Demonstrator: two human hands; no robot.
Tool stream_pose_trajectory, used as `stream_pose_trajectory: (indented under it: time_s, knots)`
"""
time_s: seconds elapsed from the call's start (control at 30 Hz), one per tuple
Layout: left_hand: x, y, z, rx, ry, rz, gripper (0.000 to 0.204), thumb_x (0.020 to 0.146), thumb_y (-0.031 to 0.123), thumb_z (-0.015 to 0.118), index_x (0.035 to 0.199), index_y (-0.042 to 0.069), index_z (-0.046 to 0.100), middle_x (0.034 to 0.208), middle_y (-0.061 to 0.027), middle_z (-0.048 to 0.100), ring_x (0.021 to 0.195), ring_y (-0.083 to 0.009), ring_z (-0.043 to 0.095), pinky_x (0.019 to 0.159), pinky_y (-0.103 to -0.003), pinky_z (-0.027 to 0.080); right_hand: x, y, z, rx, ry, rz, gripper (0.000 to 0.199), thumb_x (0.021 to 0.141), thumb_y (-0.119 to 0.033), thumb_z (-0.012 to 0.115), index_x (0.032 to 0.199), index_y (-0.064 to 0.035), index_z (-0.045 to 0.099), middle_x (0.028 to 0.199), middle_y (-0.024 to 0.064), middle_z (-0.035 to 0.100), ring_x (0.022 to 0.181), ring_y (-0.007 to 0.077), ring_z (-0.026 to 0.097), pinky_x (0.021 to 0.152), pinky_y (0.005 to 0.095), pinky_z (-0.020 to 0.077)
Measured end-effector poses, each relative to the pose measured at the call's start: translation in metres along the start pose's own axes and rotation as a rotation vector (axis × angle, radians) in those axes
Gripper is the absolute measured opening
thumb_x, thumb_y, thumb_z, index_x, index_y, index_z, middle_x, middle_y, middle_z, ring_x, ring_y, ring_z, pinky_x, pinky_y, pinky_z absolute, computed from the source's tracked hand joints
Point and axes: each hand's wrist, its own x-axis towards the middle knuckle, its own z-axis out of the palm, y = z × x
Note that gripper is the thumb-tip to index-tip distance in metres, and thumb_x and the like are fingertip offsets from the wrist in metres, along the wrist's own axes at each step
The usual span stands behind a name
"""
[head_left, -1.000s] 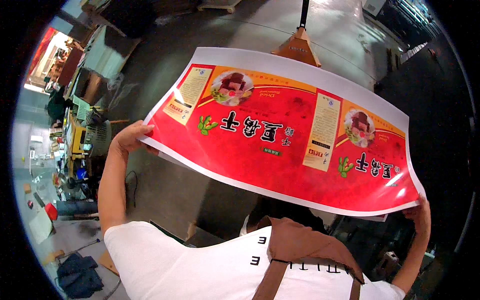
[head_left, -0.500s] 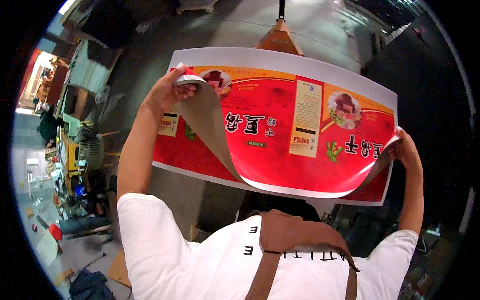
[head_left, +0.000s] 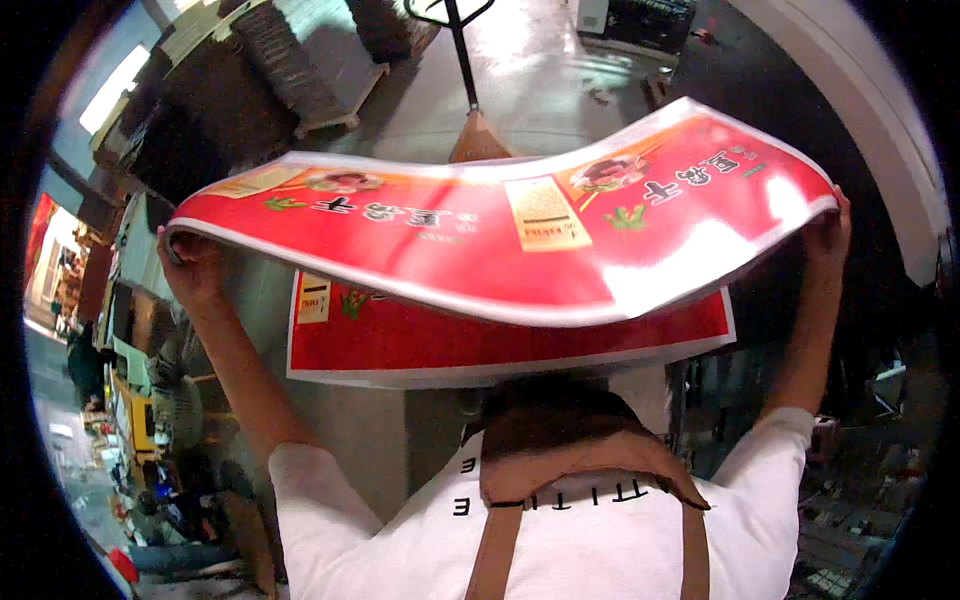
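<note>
Red sheet (head_left: 450,220), one, in two hands (head_left: 196,268), above one other sheet (head_left: 450,345)

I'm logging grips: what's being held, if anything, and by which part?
The upper red sheet, by its near corners: left hand at the left one, right hand at the right.

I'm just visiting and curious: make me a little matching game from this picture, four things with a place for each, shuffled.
1. Left hand
2. Right hand
3. Lower red sheet
4. Brown apron

A. Beneath the lifted sheet
B. At the lifted sheet's right end
C. Over the white shirt
D. At the lifted sheet's left end

Pairs: 1-D, 2-B, 3-A, 4-C
</note>
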Motion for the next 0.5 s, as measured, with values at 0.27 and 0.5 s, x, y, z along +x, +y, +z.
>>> stream_pose_trajectory:
  time_s: [0.27,0.5]
  knots:
    - [0.074,-0.019,-0.065,-0.123,-0.111,-0.092,0.019,0.083,0.02,0.056,0.093,0.003,0.056,0.087,-0.0082,0.061,0.077,-0.0202,0.059,0.07,-0.031,0.051,0.049,0.051,-0.033,0.632,-0.194,0.169,0.022,0.082,-0.02,0.049,0.087,0.0,0.058,0.093,0.0146,0.06,0.086,0.0283,0.057,0.078,0.0412,0.0476]
    - [0.029,-0.058,-0.051,-0.247,-0.119,-0.256,0.018,0.082,0.018,0.058,0.092,0.003,0.056,0.083,-0.0083,0.061,0.072,-0.0166,0.059,0.067,-0.025,0.05,0.033,0.099,-0.038,0.292,-0.016,0.083,0.031,0.083,-0.026,0.045,0.089,0.0014,0.058,0.093,0.0157,0.061,0.088,0.0295,0.056,0.082,0.0429,0.0456]
